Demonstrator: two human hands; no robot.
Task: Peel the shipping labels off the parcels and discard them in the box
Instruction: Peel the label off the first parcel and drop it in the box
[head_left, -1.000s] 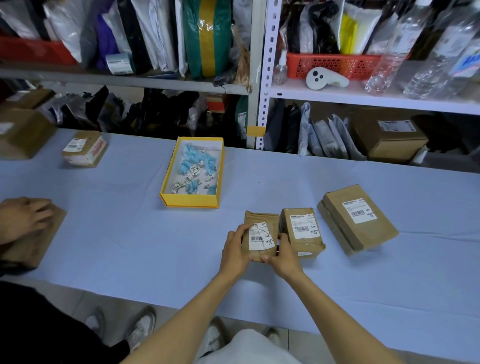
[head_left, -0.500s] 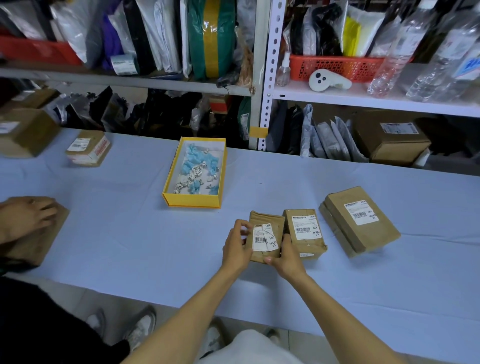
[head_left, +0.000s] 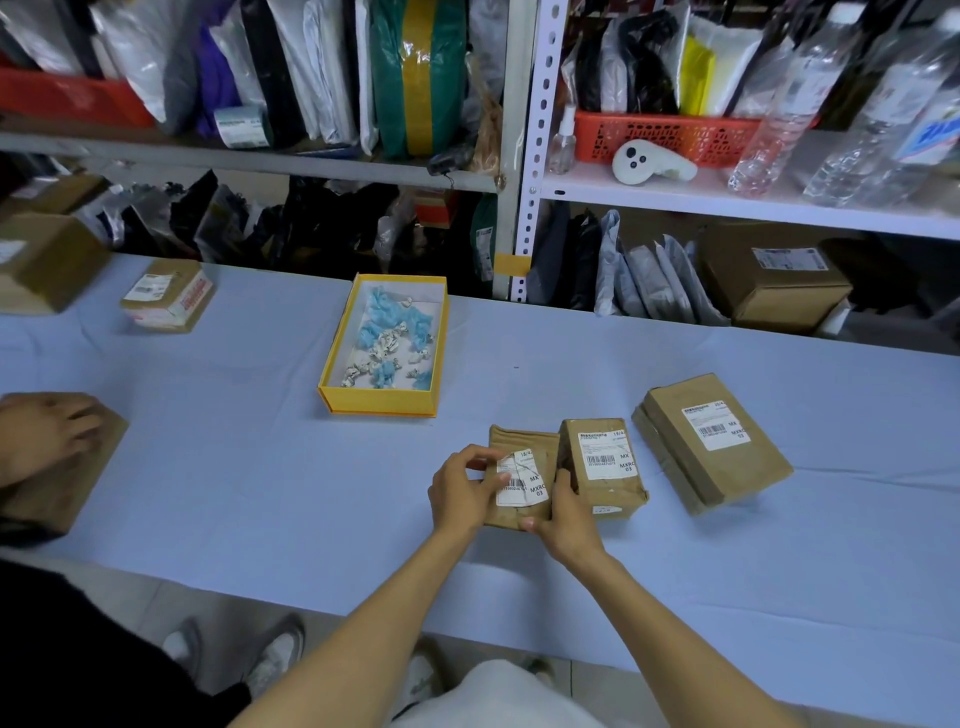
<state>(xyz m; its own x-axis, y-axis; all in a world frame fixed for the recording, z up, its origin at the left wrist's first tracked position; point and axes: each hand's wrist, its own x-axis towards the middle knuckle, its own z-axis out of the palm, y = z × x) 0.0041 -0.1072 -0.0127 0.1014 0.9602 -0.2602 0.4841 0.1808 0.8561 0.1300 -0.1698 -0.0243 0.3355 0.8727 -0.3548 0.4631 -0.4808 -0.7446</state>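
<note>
A small brown parcel (head_left: 521, 441) lies near the table's front edge, its white shipping label (head_left: 525, 480) creased and lifted at the left corner. My left hand (head_left: 462, 491) pinches that lifted corner. My right hand (head_left: 563, 512) grips the parcel's right and near side. Two more brown parcels with intact labels lie to the right: a small parcel (head_left: 605, 470) touching the first, and a larger flat parcel (head_left: 711, 441). The yellow box (head_left: 382, 402) with crumpled white and blue label scraps stands behind, to the left.
Another person's hand (head_left: 44, 436) rests on a brown parcel (head_left: 78, 478) at the left edge. A taped parcel (head_left: 169, 296) and a carton (head_left: 49, 265) sit at the back left. Shelves full of mailers, bottles and baskets rise behind the blue-covered table (head_left: 260, 493).
My left fingers have worked the label's left corner up off the parcel; the label is more creased and lifted than a second ago. My right hand stays on the parcel.
</note>
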